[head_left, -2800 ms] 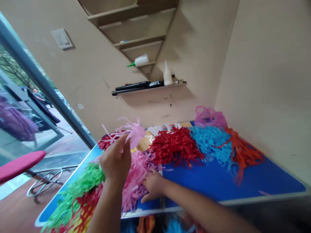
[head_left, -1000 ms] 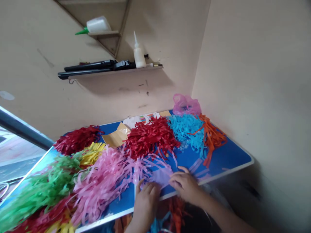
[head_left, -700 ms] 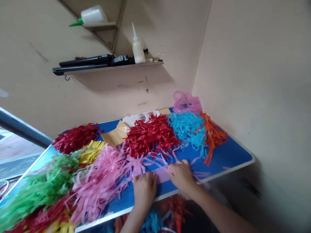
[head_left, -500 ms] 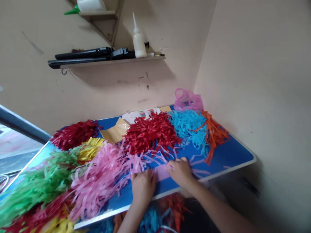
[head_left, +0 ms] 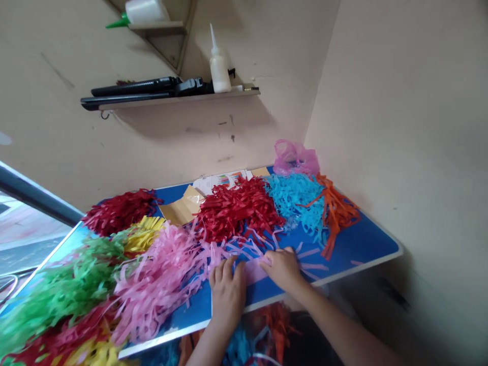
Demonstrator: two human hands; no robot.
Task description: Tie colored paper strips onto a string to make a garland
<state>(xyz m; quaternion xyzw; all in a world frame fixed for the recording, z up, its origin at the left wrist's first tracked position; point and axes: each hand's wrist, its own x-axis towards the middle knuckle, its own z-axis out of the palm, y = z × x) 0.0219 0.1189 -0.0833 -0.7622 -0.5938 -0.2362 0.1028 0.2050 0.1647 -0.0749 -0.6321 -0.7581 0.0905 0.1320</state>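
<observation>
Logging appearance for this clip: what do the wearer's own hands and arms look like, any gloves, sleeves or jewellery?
Both the left hand and the right hand are bare, without gloves. No sleeve shows on the left forearm or the right forearm. No watch or bracelet is visible; rings can't be ruled out, as some fingers are partly hidden.

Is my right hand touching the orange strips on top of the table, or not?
Apart. The head view shows blue tabletop and a few pink strips between your right hand and the orange strips.
</observation>
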